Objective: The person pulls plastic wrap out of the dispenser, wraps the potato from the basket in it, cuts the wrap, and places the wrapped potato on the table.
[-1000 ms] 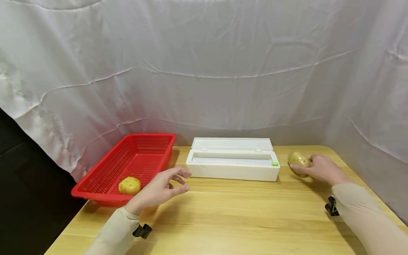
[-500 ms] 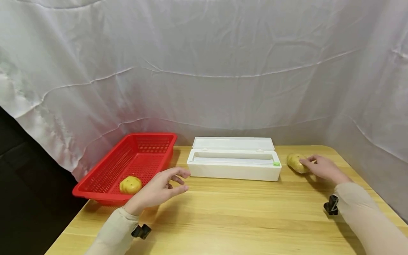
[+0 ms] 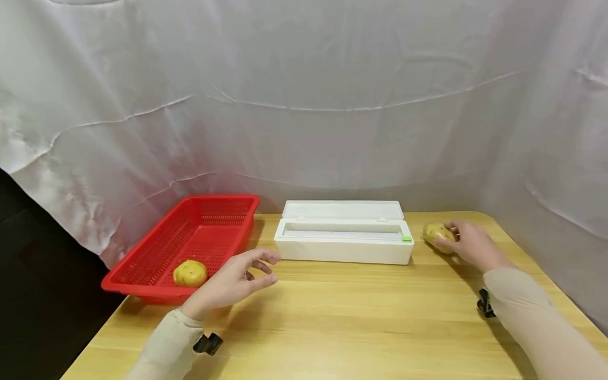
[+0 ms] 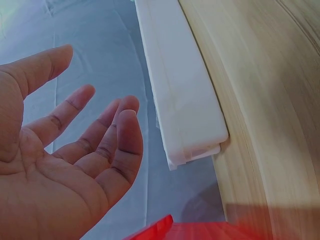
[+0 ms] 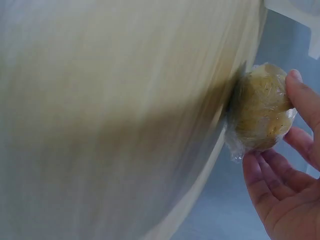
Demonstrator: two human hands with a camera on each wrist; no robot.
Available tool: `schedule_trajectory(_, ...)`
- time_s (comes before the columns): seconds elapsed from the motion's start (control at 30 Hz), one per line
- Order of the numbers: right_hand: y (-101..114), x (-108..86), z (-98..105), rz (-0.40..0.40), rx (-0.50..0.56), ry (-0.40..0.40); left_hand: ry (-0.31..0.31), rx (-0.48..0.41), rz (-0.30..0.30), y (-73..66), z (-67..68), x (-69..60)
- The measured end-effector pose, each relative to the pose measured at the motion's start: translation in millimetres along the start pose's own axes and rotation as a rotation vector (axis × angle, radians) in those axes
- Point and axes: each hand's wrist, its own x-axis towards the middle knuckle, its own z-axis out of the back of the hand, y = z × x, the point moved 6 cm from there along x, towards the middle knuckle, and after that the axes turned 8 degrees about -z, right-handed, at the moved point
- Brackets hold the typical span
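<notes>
A potato in clear film (image 3: 437, 237) lies at the table's back right, right of the white box; its crinkled wrap (image 5: 262, 107) shows in the right wrist view. My right hand (image 3: 472, 245) holds it from the right, with thumb and fingers (image 5: 295, 177) around its near side. My left hand (image 3: 233, 279) hovers beside the red basket (image 3: 138, 287), fingers loosely bent and apart, palm (image 4: 50, 190) holding nothing. A second potato (image 3: 190, 273) rests in the basket's near end. The white box (image 3: 342, 250) stands with its lid raised, a green piece (image 3: 406, 238) at its right end.
A wooden table (image 3: 351, 316) carries everything. Pale curtain (image 3: 323, 148) hangs behind and at the right side. A dark area (image 3: 38, 295) lies beyond the table's left edge.
The wrapped potato has been turned and sits slightly lower and flatter, my right hand's fingers shifting on it. The head view has moved slightly. My left hand keeps its pose.
</notes>
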Motion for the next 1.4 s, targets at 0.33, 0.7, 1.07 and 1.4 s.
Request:
schedule_trajectory(0.33,5,0.6,-1,0.006,-0.051,-0.015,0.002,-0.024,-0.018,-0.8,1.5,-1.1)
schedule_trajectory(0.7,20,-0.6,2,0.028,-0.105,-0.016,-0.004,0.001,-0.025,-6.3,3.9,0.6)
schedule_trajectory(1.07,33,-4.1,13,0.015,-0.081,-0.005,-0.035,0.024,-0.041,-7.5,8.7,2.8)
schedule_trajectory(1.4,67,-8.3,22,0.096,-0.031,0.021,-0.082,0.096,-0.066,-5.3,12.8,21.2)
